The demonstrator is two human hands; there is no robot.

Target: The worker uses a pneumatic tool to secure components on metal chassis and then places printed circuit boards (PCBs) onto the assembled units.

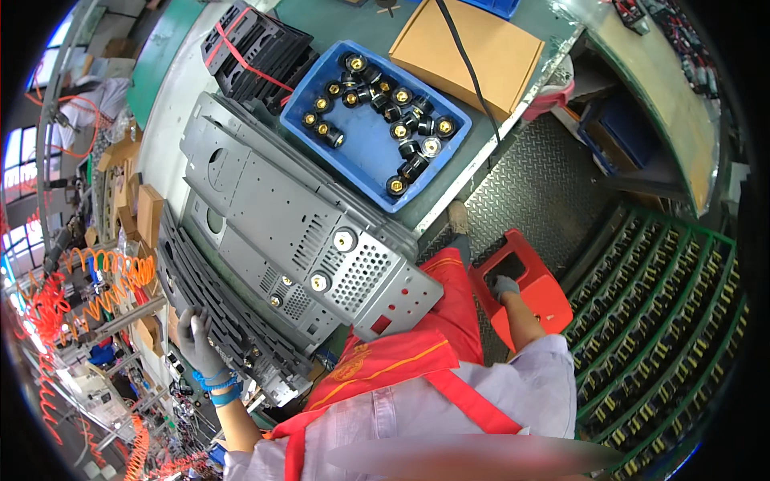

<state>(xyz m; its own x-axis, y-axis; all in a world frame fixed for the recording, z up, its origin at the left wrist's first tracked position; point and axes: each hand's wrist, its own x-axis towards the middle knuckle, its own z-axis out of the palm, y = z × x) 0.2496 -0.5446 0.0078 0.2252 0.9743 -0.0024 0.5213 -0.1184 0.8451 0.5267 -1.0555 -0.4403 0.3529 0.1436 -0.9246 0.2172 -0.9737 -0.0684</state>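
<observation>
My left hand [200, 345], in a grey glove with blue bands at the wrist, is raised at the left beside a row of dark grey metal panels [216, 301]. Its fingers are apart, and nothing shows in them. On my right, a red plastic stool [547, 290] stands close to my leg. My gloved right hand [504, 286] grips it at the edge of its opening; the fingertips are partly hidden. In front of me lie stacked grey perforated metal panels [265, 204], the top one carrying two round fittings near its close end.
A blue bin [361, 164] of black, brass-centred knob-like parts stands on the green bench beside a cardboard box [465, 52]. Strapped black parts [253, 52] lie farther back. A green rack [658, 321] with rows of small parts fills the right. Orange coiled hoses [112, 272] hang left.
</observation>
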